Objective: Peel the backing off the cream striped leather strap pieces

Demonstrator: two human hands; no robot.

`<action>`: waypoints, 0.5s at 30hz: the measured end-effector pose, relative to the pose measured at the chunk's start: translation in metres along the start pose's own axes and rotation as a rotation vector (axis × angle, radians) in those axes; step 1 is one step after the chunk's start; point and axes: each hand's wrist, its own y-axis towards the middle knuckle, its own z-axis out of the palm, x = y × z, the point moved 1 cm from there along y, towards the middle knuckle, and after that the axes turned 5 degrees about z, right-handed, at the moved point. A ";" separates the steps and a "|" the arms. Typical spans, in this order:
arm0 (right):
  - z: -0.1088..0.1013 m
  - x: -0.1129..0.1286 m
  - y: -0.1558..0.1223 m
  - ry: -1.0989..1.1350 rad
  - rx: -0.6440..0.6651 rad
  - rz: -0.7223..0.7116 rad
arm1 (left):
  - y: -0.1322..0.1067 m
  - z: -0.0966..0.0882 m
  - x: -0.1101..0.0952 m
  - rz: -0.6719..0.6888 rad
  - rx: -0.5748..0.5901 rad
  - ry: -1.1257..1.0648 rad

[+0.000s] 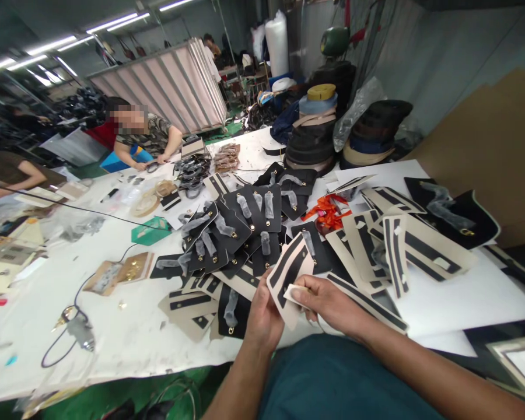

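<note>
My left hand [263, 315] grips a beige panel [291, 269] with a black strip along it, held tilted in front of my body. Between the thumb and fingers of my right hand [328, 300] is a small cream-coloured flat piece [298, 295], held against the panel's lower right edge. Behind my hands lies a heap of black panels [235, 223] with gold clasps and straps wrapped in clear plastic. To the right are more beige panels [437, 245] with black strips, overlapping in a loose pile.
Orange-red ribbon [328, 213] lies behind the pile. Rolls of webbing [312, 131] stack at the back. On the left of the white table [126, 344] are a corded metal tool [82, 332] and a box of gold fittings [134, 267]. A co-worker [146, 137] sits across.
</note>
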 end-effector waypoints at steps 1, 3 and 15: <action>-0.001 -0.001 0.000 -0.006 -0.009 -0.001 | -0.002 0.002 0.003 0.005 0.022 0.002; -0.002 -0.003 0.001 -0.016 -0.038 0.005 | -0.007 0.007 0.007 0.011 0.064 0.056; -0.014 0.001 -0.006 -0.377 -0.228 0.004 | -0.004 0.036 0.007 0.081 -0.105 0.883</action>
